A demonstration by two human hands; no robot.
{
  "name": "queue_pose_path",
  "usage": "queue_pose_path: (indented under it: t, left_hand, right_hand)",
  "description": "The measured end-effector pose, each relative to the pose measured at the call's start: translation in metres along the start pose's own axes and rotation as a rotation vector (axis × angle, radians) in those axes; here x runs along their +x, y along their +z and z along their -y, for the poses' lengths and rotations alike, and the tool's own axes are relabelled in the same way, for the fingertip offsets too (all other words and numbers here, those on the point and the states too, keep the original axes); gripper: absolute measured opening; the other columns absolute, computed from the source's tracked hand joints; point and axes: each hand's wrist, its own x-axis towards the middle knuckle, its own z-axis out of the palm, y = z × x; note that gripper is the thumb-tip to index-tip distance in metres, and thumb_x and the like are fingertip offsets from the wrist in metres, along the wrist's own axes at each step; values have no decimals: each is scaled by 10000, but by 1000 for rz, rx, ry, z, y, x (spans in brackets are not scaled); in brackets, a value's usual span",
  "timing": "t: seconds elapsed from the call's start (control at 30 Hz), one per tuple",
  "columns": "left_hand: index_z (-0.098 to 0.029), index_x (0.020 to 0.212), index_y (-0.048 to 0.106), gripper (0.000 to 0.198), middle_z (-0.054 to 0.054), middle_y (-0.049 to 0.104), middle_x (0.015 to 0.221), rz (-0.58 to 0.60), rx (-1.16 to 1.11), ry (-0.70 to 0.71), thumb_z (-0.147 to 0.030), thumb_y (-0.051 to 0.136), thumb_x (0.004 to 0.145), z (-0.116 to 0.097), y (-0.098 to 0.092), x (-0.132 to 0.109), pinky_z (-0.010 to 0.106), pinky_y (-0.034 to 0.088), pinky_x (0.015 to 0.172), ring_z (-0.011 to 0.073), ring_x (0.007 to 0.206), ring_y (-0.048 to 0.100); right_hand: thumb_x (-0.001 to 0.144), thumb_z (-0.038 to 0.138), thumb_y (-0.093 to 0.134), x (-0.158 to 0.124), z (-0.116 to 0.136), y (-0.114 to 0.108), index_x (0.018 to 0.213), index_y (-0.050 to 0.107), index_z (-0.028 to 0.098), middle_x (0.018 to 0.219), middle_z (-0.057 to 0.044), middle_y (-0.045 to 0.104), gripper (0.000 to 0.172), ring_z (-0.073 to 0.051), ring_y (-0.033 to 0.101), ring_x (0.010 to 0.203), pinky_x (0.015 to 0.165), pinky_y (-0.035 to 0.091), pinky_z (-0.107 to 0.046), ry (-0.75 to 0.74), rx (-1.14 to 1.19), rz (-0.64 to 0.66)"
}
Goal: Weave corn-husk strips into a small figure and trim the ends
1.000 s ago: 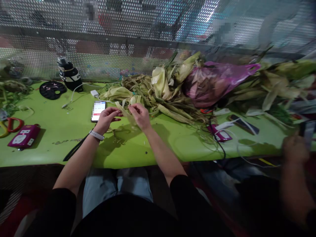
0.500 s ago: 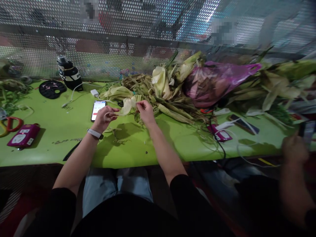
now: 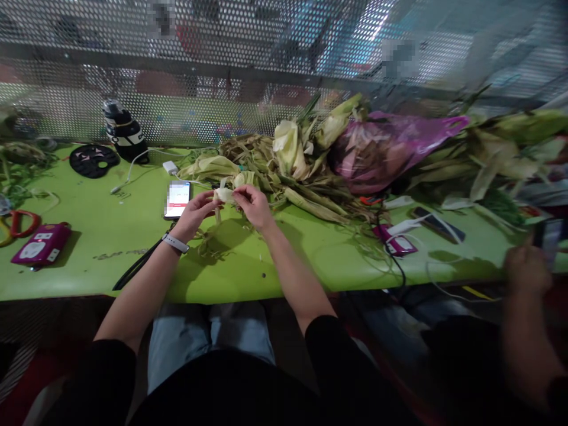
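Between my two hands a pale corn husk [image 3: 225, 194] is held just above the green table [image 3: 284, 260]. My left hand [image 3: 198, 210] pinches its left end, and a thin strip dangles below those fingers. On the other end, the fingers of my right hand [image 3: 252, 204] are closed. Right behind them lies a heap of corn husks [image 3: 252, 151], some dry and brown, some pale green. Thin husk shreds [image 3: 213, 245] lie on the table under my hands. A lit phone [image 3: 177, 200] rests beside my left hand.
At the left are a black bottle [image 3: 125, 133], a black palette-shaped piece [image 3: 94, 161], red-handled scissors [image 3: 24, 223] and a purple device [image 3: 42, 244]. A pink plastic bag [image 3: 377, 154] sits among husks. At right, another person's hand [image 3: 530, 263] holds a phone. A perforated metal screen [image 3: 248, 77] stands behind.
My hands have come closer together, the right one moving left and slightly down. The husk, spread out before, is now bunched between my fingers.
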Motion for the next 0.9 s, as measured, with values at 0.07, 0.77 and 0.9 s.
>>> queue_pose_path:
  t: [0.07,0.77,0.9]
  left_hand:
    - [-177,1041,656,339,43,702,886,-1,-16,27,-355,731,763,-1,1,0,288,508,804,141,807,662]
    - [-190,721,546,291,-19,547,585,128,-215,45,-414,715,797,-27,-14,-7,243,489,573,99,540,553]
    - [-203,759,555,238,-34,570,626,-115,-392,108,-385,700,807,-33,-21,6,204,507,628,78,586,578]
  right_hand:
    - [803,539,643,1,-1,0,864,623,216,677,30,551,329,-114,501,597,578,438,-254,14,11,-14]
    - [831,438,630,20,-15,-38,841,612,206,817,-9,611,233,-157,562,808,783,465,-296,-93,-158,-242]
    - [805,444,647,33,-31,-56,862,577,209,677,37,552,251,-122,546,611,592,462,-262,165,189,-563]
